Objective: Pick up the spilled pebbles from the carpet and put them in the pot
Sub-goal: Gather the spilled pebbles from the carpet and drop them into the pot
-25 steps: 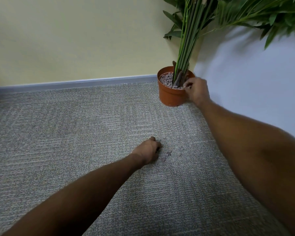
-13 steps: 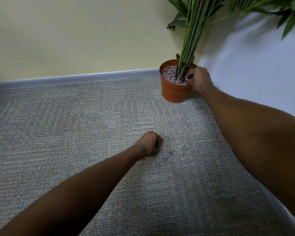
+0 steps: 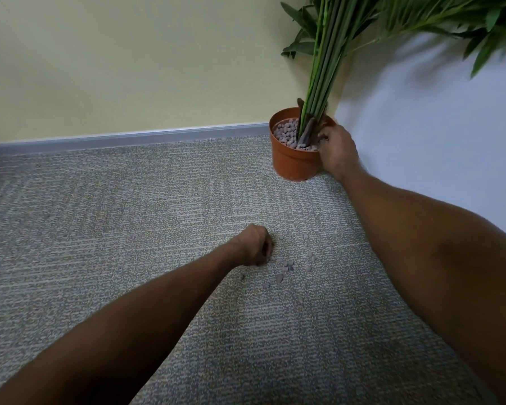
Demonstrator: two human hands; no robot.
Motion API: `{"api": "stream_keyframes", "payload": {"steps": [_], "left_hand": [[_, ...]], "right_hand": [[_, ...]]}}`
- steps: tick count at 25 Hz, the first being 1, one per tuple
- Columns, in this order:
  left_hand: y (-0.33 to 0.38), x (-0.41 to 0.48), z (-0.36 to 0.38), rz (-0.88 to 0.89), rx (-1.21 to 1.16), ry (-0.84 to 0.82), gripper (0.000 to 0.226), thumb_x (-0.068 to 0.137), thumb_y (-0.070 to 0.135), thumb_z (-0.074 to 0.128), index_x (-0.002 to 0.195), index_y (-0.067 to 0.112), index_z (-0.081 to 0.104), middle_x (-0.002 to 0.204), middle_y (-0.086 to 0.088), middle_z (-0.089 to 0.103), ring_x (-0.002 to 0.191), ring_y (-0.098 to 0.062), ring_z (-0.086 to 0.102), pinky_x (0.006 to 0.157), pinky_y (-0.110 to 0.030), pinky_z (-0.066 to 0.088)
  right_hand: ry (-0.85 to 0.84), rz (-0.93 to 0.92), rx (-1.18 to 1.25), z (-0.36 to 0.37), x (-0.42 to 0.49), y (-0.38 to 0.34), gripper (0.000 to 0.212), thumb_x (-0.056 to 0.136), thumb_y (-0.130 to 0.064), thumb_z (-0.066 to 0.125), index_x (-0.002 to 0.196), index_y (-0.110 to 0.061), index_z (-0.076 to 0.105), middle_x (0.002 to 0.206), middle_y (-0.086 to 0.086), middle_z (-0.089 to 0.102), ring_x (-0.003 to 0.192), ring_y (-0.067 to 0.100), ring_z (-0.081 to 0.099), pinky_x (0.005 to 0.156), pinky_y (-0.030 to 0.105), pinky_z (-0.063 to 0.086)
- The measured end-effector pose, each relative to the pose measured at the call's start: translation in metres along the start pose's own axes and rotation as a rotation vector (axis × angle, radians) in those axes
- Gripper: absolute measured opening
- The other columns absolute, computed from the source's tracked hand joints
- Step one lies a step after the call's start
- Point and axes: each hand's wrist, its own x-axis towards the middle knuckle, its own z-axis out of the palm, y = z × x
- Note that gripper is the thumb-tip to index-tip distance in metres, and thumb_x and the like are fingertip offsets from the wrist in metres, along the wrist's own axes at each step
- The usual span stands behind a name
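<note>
Left hand point(image 3: 254, 245) curled into a loose fist on the carpet point(image 3: 129, 229), fingers down at the left edge of the spilled pebbles point(image 3: 288, 266); whether it holds any cannot be told. Right hand point(image 3: 338, 150) closed around the right rim of the pot point(image 3: 294, 162), fingertips over the pebble fill beside the plant point(image 3: 322, 83) stems. Pot stands upright in the wall corner.

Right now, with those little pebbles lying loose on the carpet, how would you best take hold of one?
Come straight down from above and pinch a single pebble by its opposite sides with fingertip and thumb. Each one is small, rounded and lies flat on the carpet, so nothing offers a handle. The left hand is already at the edge of the scatter, probably best placed.
</note>
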Motion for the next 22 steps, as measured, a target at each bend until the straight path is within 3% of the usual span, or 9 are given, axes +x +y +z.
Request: {"api": "stream_keyframes", "payload": {"steps": [3, 5, 6, 8, 10, 13, 17, 22], "left_hand": [[-0.002, 0.001, -0.005, -0.015, 0.01, -0.007, 0.014, 0.077, -0.006, 0.073, 0.088, 0.0, 0.079, 0.09, -0.013, 0.079, 0.071, -0.011, 0.063, 0.051, -0.01, 0.044], [-0.004, 0.003, -0.009, -0.025, -0.022, -0.013, 0.016, 0.076, -0.007, 0.075, 0.09, -0.001, 0.08, 0.092, -0.014, 0.079, 0.071, -0.01, 0.064, 0.049, -0.003, 0.044], [-0.005, 0.005, -0.012, -0.035, -0.053, -0.008, 0.016, 0.076, -0.008, 0.077, 0.091, -0.002, 0.08, 0.092, -0.015, 0.079, 0.071, -0.011, 0.065, 0.054, -0.007, 0.049], [-0.002, 0.008, -0.025, -0.055, -0.13, 0.019, 0.013, 0.078, -0.007, 0.078, 0.091, -0.005, 0.079, 0.092, -0.02, 0.078, 0.07, -0.019, 0.069, 0.068, -0.027, 0.061], [0.002, 0.016, -0.048, -0.061, -0.156, 0.08, 0.011, 0.08, -0.005, 0.079, 0.091, -0.005, 0.079, 0.091, -0.019, 0.079, 0.073, -0.023, 0.073, 0.074, -0.033, 0.064], [0.012, 0.034, -0.095, -0.056, -0.242, 0.222, 0.013, 0.082, -0.002, 0.078, 0.094, -0.008, 0.077, 0.091, -0.018, 0.078, 0.072, -0.02, 0.073, 0.066, -0.024, 0.062], [0.035, 0.063, -0.152, -0.05, -0.375, 0.478, 0.019, 0.081, 0.0, 0.08, 0.099, -0.008, 0.075, 0.092, -0.019, 0.077, 0.072, -0.02, 0.074, 0.073, -0.033, 0.064], [0.059, 0.111, -0.183, -0.018, -0.301, 0.694, 0.014, 0.079, -0.002, 0.08, 0.094, -0.001, 0.08, 0.094, -0.015, 0.078, 0.083, -0.02, 0.075, 0.08, -0.03, 0.064]], "right_hand": [[0.009, -0.037, -0.138, 0.008, -0.015, 0.001, 0.029, 0.1, -0.009, 0.051, 0.121, -0.013, 0.071, 0.134, 0.012, 0.061, 0.122, 0.03, 0.059, 0.104, 0.047, 0.052], [0.029, -0.05, -0.203, 0.012, -0.023, 0.003, 0.032, 0.099, -0.009, 0.052, 0.127, -0.011, 0.067, 0.138, 0.012, 0.059, 0.125, 0.031, 0.056, 0.106, 0.049, 0.051], [0.052, -0.047, -0.222, 0.015, -0.027, 0.005, 0.033, 0.099, -0.011, 0.052, 0.129, -0.01, 0.065, 0.14, 0.012, 0.058, 0.127, 0.03, 0.056, 0.107, 0.048, 0.05], [0.091, -0.028, -0.206, 0.023, -0.042, 0.007, 0.029, 0.101, -0.013, 0.053, 0.128, -0.01, 0.064, 0.138, 0.012, 0.057, 0.124, 0.028, 0.057, 0.106, 0.048, 0.052], [0.074, -0.019, -0.134, 0.041, -0.063, 0.005, 0.018, 0.1, -0.014, 0.056, 0.117, -0.013, 0.063, 0.125, 0.008, 0.059, 0.111, 0.024, 0.059, 0.095, 0.044, 0.057], [-0.105, -0.068, -0.163, 0.075, -0.093, -0.004, 0.018, 0.1, -0.015, 0.058, 0.118, -0.014, 0.06, 0.116, 0.004, 0.059, 0.103, 0.021, 0.059, 0.089, 0.038, 0.056], [-0.399, -0.076, -0.288, 0.1, -0.113, -0.003, 0.045, 0.102, -0.017, 0.053, 0.145, -0.008, 0.048, 0.144, 0.013, 0.05, 0.13, 0.03, 0.051, 0.104, 0.044, 0.05], [-0.386, -0.027, -0.399, 0.113, -0.121, 0.0, 0.049, 0.104, -0.03, 0.051, 0.148, -0.01, 0.044, 0.148, 0.014, 0.046, 0.136, 0.032, 0.043, 0.111, 0.045, 0.042]]}}
